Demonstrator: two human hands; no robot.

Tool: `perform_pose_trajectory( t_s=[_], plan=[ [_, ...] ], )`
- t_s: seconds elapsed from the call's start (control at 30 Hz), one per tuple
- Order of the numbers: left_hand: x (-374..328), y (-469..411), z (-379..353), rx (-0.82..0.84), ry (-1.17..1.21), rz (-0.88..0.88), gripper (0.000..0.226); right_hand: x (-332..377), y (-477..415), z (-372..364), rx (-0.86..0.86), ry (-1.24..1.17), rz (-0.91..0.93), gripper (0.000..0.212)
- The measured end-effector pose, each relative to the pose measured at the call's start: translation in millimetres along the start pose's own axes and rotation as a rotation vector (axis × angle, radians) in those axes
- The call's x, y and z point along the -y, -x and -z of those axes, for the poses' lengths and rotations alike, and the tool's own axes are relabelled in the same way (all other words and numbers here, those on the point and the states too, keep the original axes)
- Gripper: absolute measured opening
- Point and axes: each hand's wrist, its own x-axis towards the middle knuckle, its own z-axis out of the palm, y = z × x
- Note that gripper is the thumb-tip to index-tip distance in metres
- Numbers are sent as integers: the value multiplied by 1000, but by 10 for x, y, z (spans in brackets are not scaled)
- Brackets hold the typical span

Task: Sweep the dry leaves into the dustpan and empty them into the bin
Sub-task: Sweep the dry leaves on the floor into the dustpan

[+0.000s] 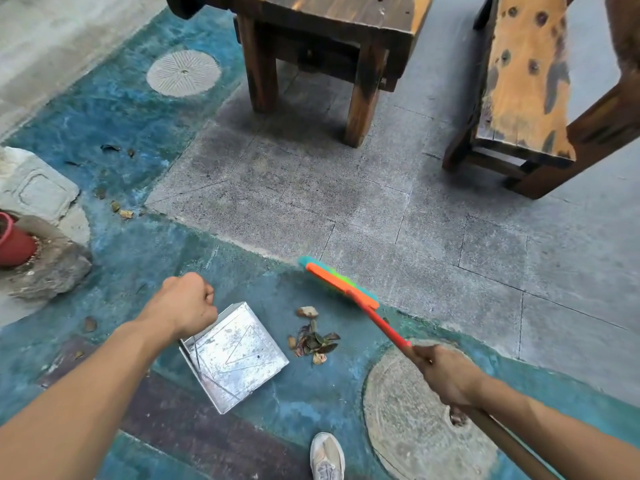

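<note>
Dry leaves beside dustpan, left grip fisted on hidden handle, right grip clasping blurred broom

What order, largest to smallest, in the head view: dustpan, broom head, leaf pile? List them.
1. dustpan.
2. broom head and leaf pile, about alike: the head is longer but narrower, and blurred.

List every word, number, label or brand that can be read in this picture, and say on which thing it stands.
There is no readable text anywhere in the picture.
dustpan: only scratched lines and a triangle, no letters.
broom: plain colours, no label.
shoe: no brand visible.
stone block: a carved rectangle, no characters.
</note>
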Motion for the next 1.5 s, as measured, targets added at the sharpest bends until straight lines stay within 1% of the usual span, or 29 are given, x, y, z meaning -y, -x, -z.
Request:
perform_pose_trajectory(
  t_s=[0.07,0.17,0.27,0.33,0.4,0.47,0.53,0.63,0.73,0.87,0.93,1.03,1.1,1.2,1.3,1.43,1.5],
  plan=[
    [-29,15,-8,-1,13,0,24,-91,-90,64,-26,-42,-63,29],
    [-83,40,-1,-4,-1,1,24,-140,-180,109,-6,-90,-166,27],
    [-122,60,-7,2,11,-9,24,-61,-182,-17,64,-167,-270,22],
    [-151,67,-16,-2,28,-5,24,23,-131,-117,121,-271,-308,25],
    [-180,68,-10,6,60,0,31,102,-83,-136,162,-446,-313,30],
    [-188,64,-9,13,90,5,35,161,-41,-42,193,-560,-307,28],
    [-170,66,-5,0,99,15,34,201,-46,104,216,-614,-292,24],
    [-113,74,15,-14,98,30,32,321,-107,330,229,-665,-240,25],
    [-4,49,106,-31,120,56,27,593,-223,499,203,-612,-140,25],
    [234,-3,269,-67,165,83,24,1118,-412,597,142,-458,-6,28],
    [386,-52,391,-110,190,105,24,1459,-514,634,113,-314,97,30],
    [688,-160,599,-187,241,166,23,2118,-699,667,4,44,241,27],
    [843,-260,711,-222,260,198,22,2543,-816,663,-45,167,301,23],
    [1124,-475,904,-238,329,256,21,3238,-1041,596,-50,207,341,24],
    [1475,-777,1159,-265,363,302,22,3918,-1272,531,-23,181,337,25],
    [1879,-1116,1474,-289,394,343,17,4624,-1542,535,27,94,299,24],
    [2065,-1271,1640,-297,429,358,17,4943,-1672,553,31,116,306,24]
  ],
)
